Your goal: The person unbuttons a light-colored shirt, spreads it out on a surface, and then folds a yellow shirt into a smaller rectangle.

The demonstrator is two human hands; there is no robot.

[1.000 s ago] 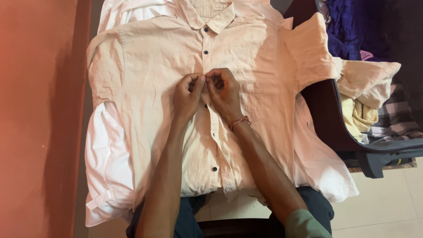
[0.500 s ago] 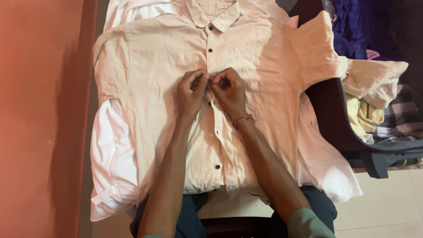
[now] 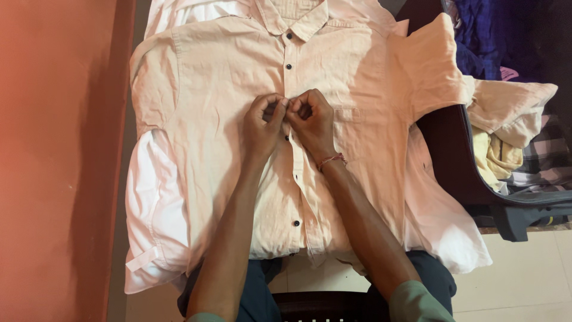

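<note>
Both hands, left hand (image 3: 262,122) and right hand (image 3: 311,119), pinch the shirt (image 3: 208,119) placket mid-chest; soft, light cloth, probably best held at the button edge.

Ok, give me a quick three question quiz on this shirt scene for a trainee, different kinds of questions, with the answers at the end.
1. True or false: both hands, the left hand and the right hand, meet at the front placket of the peach shirt.
2. Multiple choice: what is worn on the right wrist? A) a watch B) a thin reddish thread bracelet C) nothing
3. Short answer: what lies on the dark chair to the right of the shirt?

Key
1. True: the fingertips pinch the placket at mid-chest, between the buttons.
2. B
3. A pile of clothes, with cream, yellow and checked pieces.
</note>
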